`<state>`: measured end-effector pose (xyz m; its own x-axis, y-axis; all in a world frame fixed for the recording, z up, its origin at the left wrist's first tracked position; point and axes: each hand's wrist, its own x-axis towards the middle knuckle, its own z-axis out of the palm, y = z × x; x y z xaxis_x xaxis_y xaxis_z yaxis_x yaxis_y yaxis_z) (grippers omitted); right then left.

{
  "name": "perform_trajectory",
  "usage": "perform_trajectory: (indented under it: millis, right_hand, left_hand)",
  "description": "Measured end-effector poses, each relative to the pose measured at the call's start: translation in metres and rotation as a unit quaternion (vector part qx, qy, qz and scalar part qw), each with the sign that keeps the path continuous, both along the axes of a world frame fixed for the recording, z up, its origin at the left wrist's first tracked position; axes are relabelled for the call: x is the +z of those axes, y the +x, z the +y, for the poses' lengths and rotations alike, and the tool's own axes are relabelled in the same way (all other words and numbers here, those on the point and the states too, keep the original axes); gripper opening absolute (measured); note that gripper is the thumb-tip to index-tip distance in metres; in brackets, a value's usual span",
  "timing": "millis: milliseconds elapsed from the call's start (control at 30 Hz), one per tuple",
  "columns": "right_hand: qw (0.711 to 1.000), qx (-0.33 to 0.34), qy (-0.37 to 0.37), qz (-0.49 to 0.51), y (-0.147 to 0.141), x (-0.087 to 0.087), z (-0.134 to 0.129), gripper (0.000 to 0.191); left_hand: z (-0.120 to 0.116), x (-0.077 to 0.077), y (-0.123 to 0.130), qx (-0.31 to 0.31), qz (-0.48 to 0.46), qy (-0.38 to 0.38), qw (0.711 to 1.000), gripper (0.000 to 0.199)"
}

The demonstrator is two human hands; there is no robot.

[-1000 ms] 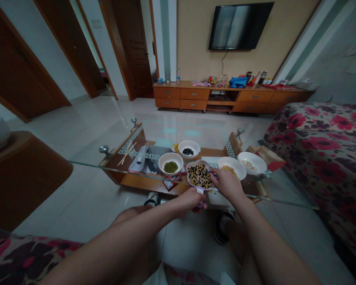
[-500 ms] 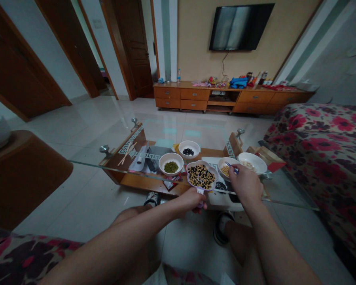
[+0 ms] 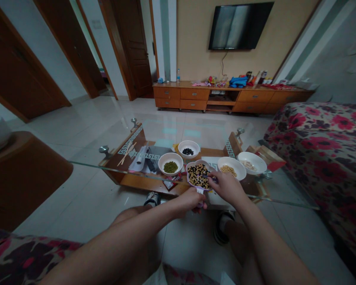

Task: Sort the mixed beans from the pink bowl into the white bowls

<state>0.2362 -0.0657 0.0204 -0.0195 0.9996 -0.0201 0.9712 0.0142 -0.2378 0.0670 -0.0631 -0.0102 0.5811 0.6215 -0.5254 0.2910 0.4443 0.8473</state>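
My left hand (image 3: 192,201) is closed around the pale handle of a scalloped dish (image 3: 190,181), at the near edge of the glass table. Mixed black and yellow beans (image 3: 198,174) fill the dish. Over its right side, my right hand (image 3: 224,186) pinches a small thin tool, perhaps tweezers, whose tip is among the beans. Right of the dish is a white bowl (image 3: 239,169) of yellow beans, then a bowl (image 3: 259,163) with pale pieces. A bowl of black beans (image 3: 188,151) sits behind, and a bowl of green beans (image 3: 170,167) to the left.
Chopsticks (image 3: 127,153) lie at the left of the glass table (image 3: 91,164). Papers and packets show on its lower shelf (image 3: 142,185). A floral sofa (image 3: 320,138) stands at the right, a wooden stand (image 3: 26,174) at the left, and a cluttered cabinet (image 3: 195,95) beyond.
My right hand has moved left with the tool, from the bowl of yellow beans to the scalloped dish. My left hand has stayed on the handle.
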Motion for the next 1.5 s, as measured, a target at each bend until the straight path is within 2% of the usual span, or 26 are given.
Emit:
perform_trajectory:
  millis: [267, 667, 1133, 1500]
  right_hand:
    - [0.999, 0.019, -0.028, -0.001, -0.007, -0.006, 0.001, 0.028]
    - [0.999, 0.037, -0.029, -0.011, -0.015, -0.003, 0.002, 0.03]
    - [0.999, 0.032, -0.026, -0.023, -0.02, -0.008, 0.005, 0.032]
    - [0.999, 0.045, 0.004, -0.019, -0.019, -0.007, 0.005, 0.031]
  left_hand:
    - [0.002, -0.012, 0.0, -0.004, -0.001, 0.007, 1.0, 0.006]
    - [0.003, -0.015, 0.001, -0.002, -0.016, 0.019, 1.0, 0.008]
    - [0.003, -0.016, 0.001, 0.004, -0.008, 0.001, 1.0, 0.008]
    - [0.001, -0.007, 0.001, 0.002, -0.008, 0.01, 1.0, 0.008]
